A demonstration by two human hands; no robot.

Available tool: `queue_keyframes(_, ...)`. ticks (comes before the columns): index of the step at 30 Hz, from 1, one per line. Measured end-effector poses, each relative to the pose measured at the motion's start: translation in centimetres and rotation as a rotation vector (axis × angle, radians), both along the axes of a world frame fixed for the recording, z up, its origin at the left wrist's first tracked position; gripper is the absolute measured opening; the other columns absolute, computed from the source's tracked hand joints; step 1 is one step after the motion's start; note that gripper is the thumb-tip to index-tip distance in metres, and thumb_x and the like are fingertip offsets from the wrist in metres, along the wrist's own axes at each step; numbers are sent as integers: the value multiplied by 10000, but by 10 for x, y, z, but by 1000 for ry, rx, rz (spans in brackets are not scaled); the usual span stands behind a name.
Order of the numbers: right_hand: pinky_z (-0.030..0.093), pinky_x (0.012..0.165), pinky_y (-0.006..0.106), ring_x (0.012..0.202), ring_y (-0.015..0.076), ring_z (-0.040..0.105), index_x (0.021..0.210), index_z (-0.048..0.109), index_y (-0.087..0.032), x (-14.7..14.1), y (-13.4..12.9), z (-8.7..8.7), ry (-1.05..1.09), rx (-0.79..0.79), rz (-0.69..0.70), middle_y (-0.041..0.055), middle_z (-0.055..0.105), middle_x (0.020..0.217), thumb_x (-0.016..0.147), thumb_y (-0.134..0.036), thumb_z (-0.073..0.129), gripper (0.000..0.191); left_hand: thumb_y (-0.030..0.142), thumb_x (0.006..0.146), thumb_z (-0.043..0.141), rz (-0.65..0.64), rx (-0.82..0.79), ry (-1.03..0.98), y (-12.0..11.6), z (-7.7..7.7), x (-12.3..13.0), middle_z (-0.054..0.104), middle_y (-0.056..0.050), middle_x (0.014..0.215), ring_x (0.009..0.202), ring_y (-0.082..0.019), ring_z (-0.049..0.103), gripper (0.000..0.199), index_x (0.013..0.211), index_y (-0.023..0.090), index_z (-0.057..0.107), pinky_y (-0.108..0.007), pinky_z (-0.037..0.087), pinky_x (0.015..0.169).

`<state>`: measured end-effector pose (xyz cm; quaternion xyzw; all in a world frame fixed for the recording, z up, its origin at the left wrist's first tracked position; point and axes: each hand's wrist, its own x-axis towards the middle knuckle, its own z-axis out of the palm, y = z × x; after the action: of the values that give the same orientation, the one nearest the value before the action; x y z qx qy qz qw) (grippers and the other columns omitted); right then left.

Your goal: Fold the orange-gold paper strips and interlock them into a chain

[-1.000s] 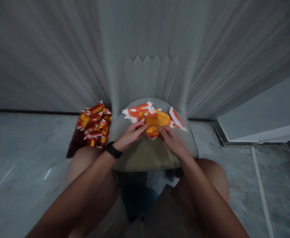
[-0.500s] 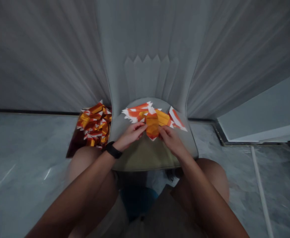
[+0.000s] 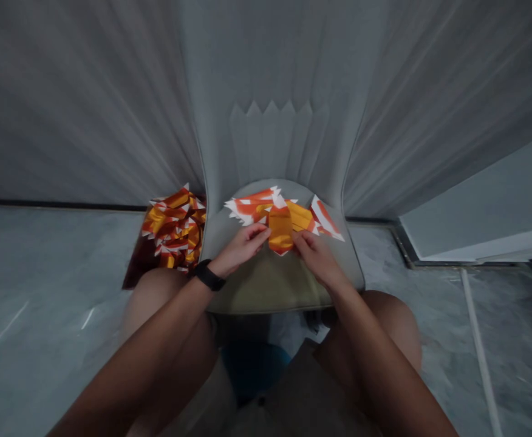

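Note:
Between my two hands is a folded piece of gold and orange foil paper (image 3: 281,230) with white pointed ends. My left hand (image 3: 246,244), with a black band on its wrist, pinches the paper's left edge. The fingers of my right hand (image 3: 312,250) are closed on its right edge. Behind it, on the seat of a grey padded chair (image 3: 272,288), lie gold paper sheets (image 3: 300,215). A stack of orange and white papers (image 3: 251,203) lies to the left, and an orange and white sheet (image 3: 325,217) to the right.
Left of the chair, a dark red box (image 3: 135,267) on the floor holds a heap of folded gold and orange papers (image 3: 177,227). A grey curtain (image 3: 79,97) hangs behind. My knees flank the seat, and something blue (image 3: 254,367) shows below it.
The held paper has tilted slightly, so its gold face looks brighter and flatter. Both hands keep their grip in nearly the same place.

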<state>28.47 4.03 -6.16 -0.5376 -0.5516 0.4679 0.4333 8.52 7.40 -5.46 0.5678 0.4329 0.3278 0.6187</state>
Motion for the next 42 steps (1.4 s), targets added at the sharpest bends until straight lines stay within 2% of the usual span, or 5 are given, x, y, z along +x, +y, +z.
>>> queue_keyframes(11,333,548,295,597,168,428,679,484,-247,-2,3,-2,-70,40,-4,-4,480,629,880,-723,476,516,572,894,605,-12,95,0,3,1,0,425,53,623,534,-86,365,401,876,173,588,-223,263,494)
queue_keyframes(19,331,562,308,585,173,441,662,508,-240,-4,5,-5,-126,115,-9,0,492,609,905,-691,474,514,576,882,609,48,124,37,4,-5,-1,429,57,605,524,-90,366,410,867,167,593,-226,263,497)
queue_keyframes(29,381,627,311,671,201,517,727,555,-228,-3,5,-9,-185,178,0,28,586,682,937,-583,456,424,514,906,585,96,215,179,-4,-4,-1,603,3,719,626,-115,499,371,857,152,652,-225,374,575)
queue_keyframes(36,385,640,292,667,178,506,740,555,-214,0,5,-15,-220,198,12,14,569,685,962,-518,435,395,483,900,598,17,265,220,-13,-8,-6,695,-39,871,782,-166,597,345,914,152,694,-259,461,699)
queue_keyframes(42,348,586,271,621,152,450,675,502,-219,6,8,-13,-207,160,33,-10,516,638,925,-598,458,456,495,899,592,-61,225,216,-10,4,-9,636,-9,764,656,-126,511,359,906,149,689,-232,387,586)
